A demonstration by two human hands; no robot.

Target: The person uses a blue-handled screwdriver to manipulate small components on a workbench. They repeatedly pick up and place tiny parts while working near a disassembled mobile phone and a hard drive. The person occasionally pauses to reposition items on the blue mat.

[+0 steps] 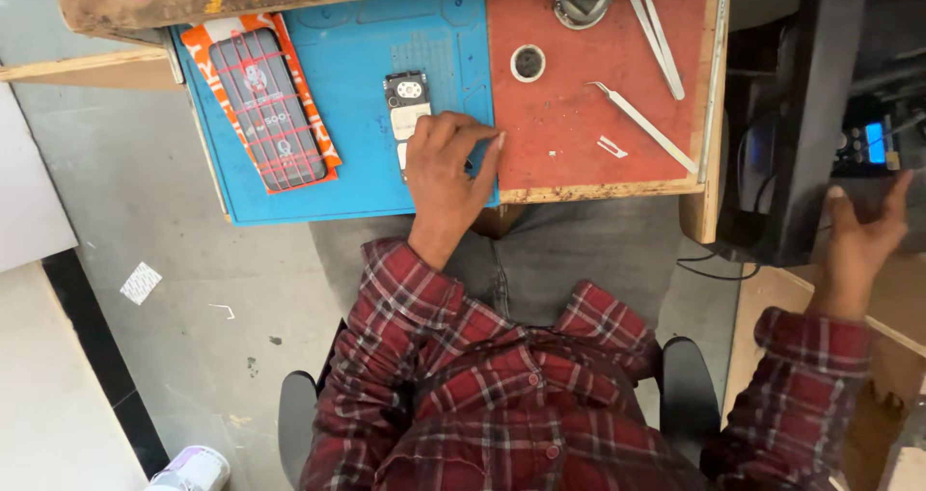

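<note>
Left hand (446, 168) pins an opened phone (408, 108) on the blue mat (357, 86); right hand (861, 229) reaches off to a black unit (868, 149) beside the bench.

Left fingers lie flat over the phone's lower half, pressing, not gripping; its top end with the camera shows above the knuckles. Right hand is open, fingers spread, holding nothing, just short of the unit with the lit blue screen. Bent tweezers (644, 124) and a small white ring (528, 63) lie loose on the red board (579, 153), a second straight pair (656, 28) higher up; cased phone (268, 107) on the mat's left. Risk, as I judge it: with the body turned right, the left palm could drag the phone toward the near mat edge, or the sleeve could sweep the tweezers off.
</note>
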